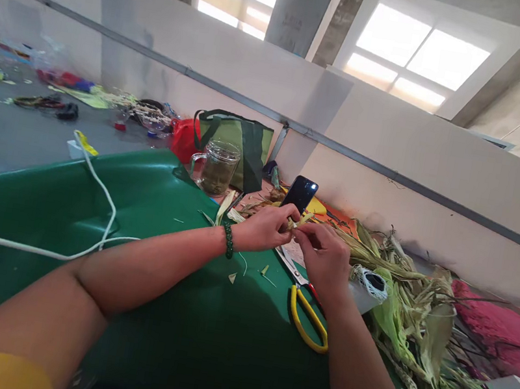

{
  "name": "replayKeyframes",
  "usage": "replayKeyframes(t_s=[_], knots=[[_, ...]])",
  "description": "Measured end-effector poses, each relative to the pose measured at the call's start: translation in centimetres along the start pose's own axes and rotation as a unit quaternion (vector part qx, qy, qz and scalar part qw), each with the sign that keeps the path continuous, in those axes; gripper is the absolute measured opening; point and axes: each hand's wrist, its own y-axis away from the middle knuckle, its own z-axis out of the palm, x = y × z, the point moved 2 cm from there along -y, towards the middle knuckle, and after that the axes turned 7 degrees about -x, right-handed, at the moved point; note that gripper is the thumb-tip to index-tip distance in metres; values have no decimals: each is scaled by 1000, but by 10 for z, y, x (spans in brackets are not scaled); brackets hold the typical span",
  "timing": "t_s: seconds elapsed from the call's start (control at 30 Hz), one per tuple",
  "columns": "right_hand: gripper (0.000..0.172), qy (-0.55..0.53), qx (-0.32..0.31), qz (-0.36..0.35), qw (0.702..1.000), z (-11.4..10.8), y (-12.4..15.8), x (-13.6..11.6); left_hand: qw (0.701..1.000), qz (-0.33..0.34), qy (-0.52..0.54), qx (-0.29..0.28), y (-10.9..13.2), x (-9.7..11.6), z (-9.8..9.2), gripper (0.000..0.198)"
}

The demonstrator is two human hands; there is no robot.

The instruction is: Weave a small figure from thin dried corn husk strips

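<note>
Over the green mat (pixel 230 321), my left hand (pixel 265 227) pinches a small pale strip of corn husk (pixel 304 220). My right hand (pixel 326 257) has its thumb and forefinger closed on the same strip, almost touching the left fingertips. Much of the strip is hidden by the fingers. Scissors (pixel 309 320) with yellow handles lie just below my right hand, their blades pointing away. Behind the hands a dark phone (pixel 300 193) stands propped up. Small husk scraps (pixel 232 277) lie on the mat.
At right is a heap of dried corn husks (pixel 433 314) beside a white spool (pixel 368 287) and pink cloth (pixel 499 331). A glass mug (pixel 219 171) of liquid stands before a green bag (pixel 252 147). A white cable (pixel 99 241) crosses the mat at left.
</note>
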Motion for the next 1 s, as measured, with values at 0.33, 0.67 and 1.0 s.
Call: replayKeyframes(t_s=[0.33,0.67,1.0], knots=[[8,-26,-11,11,1000,5,1,-5,999,-15,-43,6,5,1,6,80],[9,-54,103,21,993,-4,-1,6,988,51,91,-114,2,6,13,20],[20,-141,18,120,983,-3,-6,9,927,-9,333,-175,1,-1,17,34]])
